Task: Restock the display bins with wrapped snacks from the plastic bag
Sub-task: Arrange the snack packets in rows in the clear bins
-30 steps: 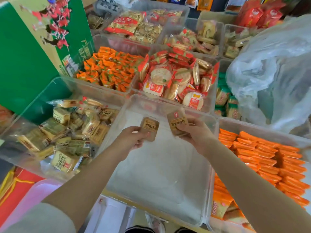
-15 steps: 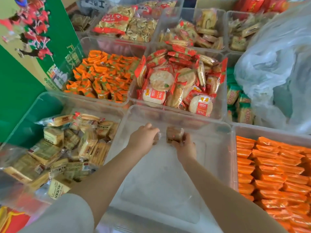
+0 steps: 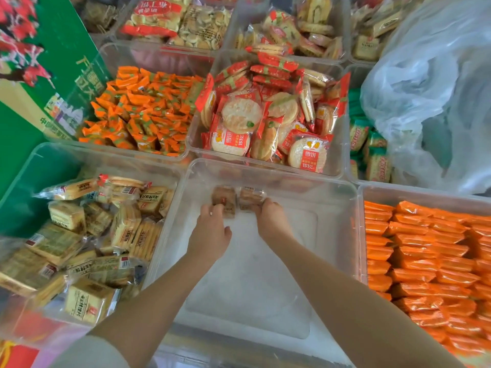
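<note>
Head view: both hands [image 3: 239,227] gripping brown wrapped snacks [image 3: 236,199] against bin [image 3: 268,172] wall.

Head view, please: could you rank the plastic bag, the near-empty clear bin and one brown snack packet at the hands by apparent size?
1. Clear bin and plastic bag: too alike to rank; the frame crops the bag.
2. Brown snack packet, much the smallest, beside a matching second packet.

A tall green box [image 3: 24,144] printed with red blossoms and pale lettering stands at the far left, leaning against the clear tubs there, and a scrap of red packaging with yellow lines [image 3: 16,353] shows in the bottom left corner.
</note>
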Available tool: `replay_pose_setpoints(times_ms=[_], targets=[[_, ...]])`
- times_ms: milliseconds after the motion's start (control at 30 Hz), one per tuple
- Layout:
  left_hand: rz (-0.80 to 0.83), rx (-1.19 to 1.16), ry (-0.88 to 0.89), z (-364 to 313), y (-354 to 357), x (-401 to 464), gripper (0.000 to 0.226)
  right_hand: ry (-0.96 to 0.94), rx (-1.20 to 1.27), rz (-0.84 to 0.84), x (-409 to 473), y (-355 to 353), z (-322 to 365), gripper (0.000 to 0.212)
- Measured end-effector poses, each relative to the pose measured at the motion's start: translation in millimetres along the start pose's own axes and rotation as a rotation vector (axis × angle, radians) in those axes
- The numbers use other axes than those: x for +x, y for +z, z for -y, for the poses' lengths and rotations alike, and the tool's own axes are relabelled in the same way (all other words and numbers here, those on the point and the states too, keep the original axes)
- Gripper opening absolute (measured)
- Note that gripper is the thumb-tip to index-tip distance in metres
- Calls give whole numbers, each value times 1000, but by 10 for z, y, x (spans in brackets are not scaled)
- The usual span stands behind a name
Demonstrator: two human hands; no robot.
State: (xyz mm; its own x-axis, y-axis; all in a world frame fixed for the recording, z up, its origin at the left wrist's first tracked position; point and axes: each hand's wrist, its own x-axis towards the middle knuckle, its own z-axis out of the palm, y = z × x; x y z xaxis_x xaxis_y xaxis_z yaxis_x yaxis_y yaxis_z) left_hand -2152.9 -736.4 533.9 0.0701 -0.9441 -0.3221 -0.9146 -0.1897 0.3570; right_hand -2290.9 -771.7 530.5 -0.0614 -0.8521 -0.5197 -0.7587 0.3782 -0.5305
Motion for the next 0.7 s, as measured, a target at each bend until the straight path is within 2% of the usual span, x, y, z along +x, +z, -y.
replay_pose_setpoints(times_ms=[67, 167, 267, 400, 533, 700], targets=[[48, 35, -23, -25, -5, -12, 39, -7, -116, 36, -63, -113, 33, 29], [31, 98, 31, -163, -95, -85, 33, -92, -276, 11, -238, -424, -48, 40], [55, 37, 210, -462, -218, -214, 33, -238, -21, -42, -487, -885, -170, 31], [27, -95, 437, -1093, -301, -408, 30, -376, 291, -221, -757, -1674, -470, 10], [20, -169, 603, -1862, -259, -610, 29, -288, 422, -412, -791, -2292, -1150, 21], [41, -229, 691, -2800, 16, -771, 26, -64, 440, -583, -841, -2831, -2242, 17]])
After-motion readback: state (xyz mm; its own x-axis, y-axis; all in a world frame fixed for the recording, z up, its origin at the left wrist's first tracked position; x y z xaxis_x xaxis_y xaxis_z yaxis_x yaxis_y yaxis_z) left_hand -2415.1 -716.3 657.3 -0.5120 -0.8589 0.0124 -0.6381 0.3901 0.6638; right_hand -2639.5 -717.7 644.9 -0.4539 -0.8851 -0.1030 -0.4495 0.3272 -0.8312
